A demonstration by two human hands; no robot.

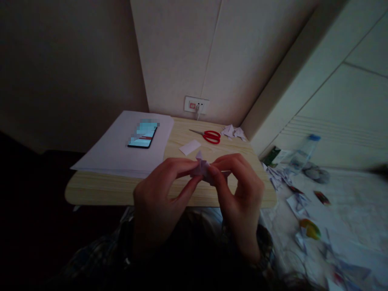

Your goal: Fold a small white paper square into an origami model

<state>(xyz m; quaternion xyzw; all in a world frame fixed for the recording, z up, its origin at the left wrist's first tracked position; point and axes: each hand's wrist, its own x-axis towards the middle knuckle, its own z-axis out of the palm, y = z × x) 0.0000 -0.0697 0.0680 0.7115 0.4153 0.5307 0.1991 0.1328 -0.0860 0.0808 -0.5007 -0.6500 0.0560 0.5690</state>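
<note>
Between my two hands, above the front part of the small wooden table (121,194), is a small folded white paper figure (203,167) with a pointed tip sticking up. My left hand (165,194) pinches its left side between thumb and fingers. On the other side, my right hand (242,194) grips it with the thumb laid across the front. The fingertips cover part of the folds. Just beyond the hands lies a small white paper slip (190,147). Red-handled scissors (210,136) rest behind it, blades toward the left.
A phone (143,135) with a lit screen lies on large white sheets (106,149) at left. Folded paper pieces (233,131) sit at the back right corner. A wall socket (196,105) holds a plug. Right of the table are a bottle (303,155) and scattered folded papers (277,176).
</note>
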